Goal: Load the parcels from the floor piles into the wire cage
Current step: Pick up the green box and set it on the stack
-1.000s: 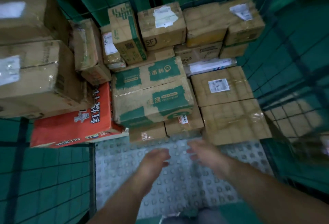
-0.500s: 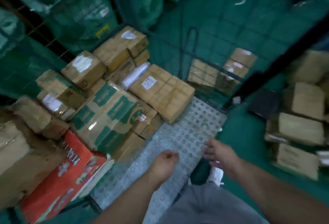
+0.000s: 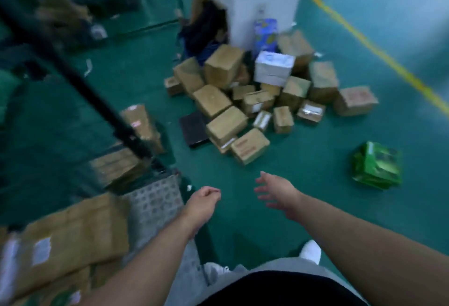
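The fingers (image 3: 213,192) of the left hand (image 3: 202,202) are curled loosely into the palm with nothing inside them; the fingers (image 3: 263,181) of the right hand (image 3: 277,191) are spread wide and slack, also holding nothing; both hands hang over bare green floor (image 3: 303,160), well apart from any parcel. This looks like the gap between loads: the person faces the floor pile (image 3: 255,101) heaped against the foot of a white pillar (image 3: 262,2), so the step in hand is going for the next parcel. The next move calls for stepping closer, bending, and taking one box from the pile's near edge, probably the red-printed carton (image 3: 250,145) lying nearest. The wire cage (image 3: 153,194) stands at the left, its studded floor showing at the corner, parcels already stacked inside. The pile holds roughly twenty brown cartons, though blur makes that count uncertain; one white box (image 3: 274,67) sits on top; one green packet (image 3: 376,164) lies alone to the right.
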`<state>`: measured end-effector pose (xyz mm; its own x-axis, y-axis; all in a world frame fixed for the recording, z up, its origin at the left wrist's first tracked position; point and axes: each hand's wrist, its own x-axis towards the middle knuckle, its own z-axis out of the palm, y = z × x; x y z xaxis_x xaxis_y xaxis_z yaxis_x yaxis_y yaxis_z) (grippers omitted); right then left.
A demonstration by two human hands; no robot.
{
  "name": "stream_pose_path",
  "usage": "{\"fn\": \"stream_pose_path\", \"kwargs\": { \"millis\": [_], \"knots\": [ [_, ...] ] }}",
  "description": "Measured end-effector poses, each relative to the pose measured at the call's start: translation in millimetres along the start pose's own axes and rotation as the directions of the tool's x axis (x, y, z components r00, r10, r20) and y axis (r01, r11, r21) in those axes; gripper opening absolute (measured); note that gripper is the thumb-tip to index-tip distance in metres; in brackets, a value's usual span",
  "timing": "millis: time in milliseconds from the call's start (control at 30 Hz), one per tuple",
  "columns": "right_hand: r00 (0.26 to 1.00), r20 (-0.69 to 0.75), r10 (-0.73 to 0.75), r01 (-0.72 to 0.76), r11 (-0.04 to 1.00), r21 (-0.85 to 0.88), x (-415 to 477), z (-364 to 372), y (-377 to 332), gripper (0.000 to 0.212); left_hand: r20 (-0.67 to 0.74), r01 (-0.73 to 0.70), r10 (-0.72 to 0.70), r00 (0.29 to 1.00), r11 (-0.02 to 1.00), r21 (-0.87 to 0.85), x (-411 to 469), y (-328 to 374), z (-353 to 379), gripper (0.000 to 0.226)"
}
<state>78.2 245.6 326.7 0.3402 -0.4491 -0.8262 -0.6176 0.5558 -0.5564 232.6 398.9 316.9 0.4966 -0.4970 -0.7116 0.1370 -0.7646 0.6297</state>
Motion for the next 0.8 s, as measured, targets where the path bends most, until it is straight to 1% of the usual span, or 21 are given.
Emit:
{"fn": "stream_pose_path", "kwargs": {
  "millis": [33, 133, 233, 367, 433, 533, 600, 800],
  "knots": [
    [1.000, -0.031, 0.000, 0.001, 0.999, 0.046, -3.8, -31.0, 6.2, 0.039, 0.038, -0.026, 0.025, 0.999, 0.999, 0.039, 4.9, 19.6, 25.6, 0.019],
    [0.992, -0.124, 0.002, 0.018, 0.987, 0.158, -10.0, -119.6, 25.9, 0.040, 0.146, -0.090, 0.071, 0.987, 0.988, 0.129, 11.6, 77.8, 103.7, 0.011],
    [0.983, -0.182, 0.033, 0.012, 0.970, 0.244, -7.9, -206.2, 46.0, 0.040, 0.219, -0.138, 0.098, 0.971, 0.974, 0.178, 8.1, 132.2, 183.5, 0.012],
    [0.970, -0.236, 0.062, 0.004, 0.963, 0.268, 3.6, -295.8, 60.6, 0.039, 0.272, -0.176, 0.111, 0.956, 0.957, 0.230, 12.7, 175.4, 266.2, 0.016],
    [0.964, -0.257, 0.071, 0.001, 0.963, 0.270, 8.5, -336.1, 63.8, 0.038, 0.292, -0.172, 0.092, 0.952, 0.950, 0.261, 17.7, 191.5, 301.4, 0.017],
    [0.958, -0.270, 0.098, -0.017, 0.958, 0.288, 14.3, -384.4, 62.3, 0.036, 0.305, -0.146, 0.053, 0.951, 0.946, 0.291, 21.5, 214.8, 337.9, 0.017],
    [0.955, -0.271, 0.117, -0.035, 0.957, 0.288, 19.3, -402.5, 57.0, 0.034, 0.325, -0.143, 0.041, 0.945, 0.945, 0.295, 22.5, 227.5, 349.4, 0.018],
    [0.950, -0.266, 0.164, -0.068, 0.939, 0.338, 62.4, -431.1, 23.7, 0.030, 0.335, -0.116, -0.009, 0.942, 0.930, 0.350, 79.2, 271.4, 369.5, 0.021]
  ]
}}
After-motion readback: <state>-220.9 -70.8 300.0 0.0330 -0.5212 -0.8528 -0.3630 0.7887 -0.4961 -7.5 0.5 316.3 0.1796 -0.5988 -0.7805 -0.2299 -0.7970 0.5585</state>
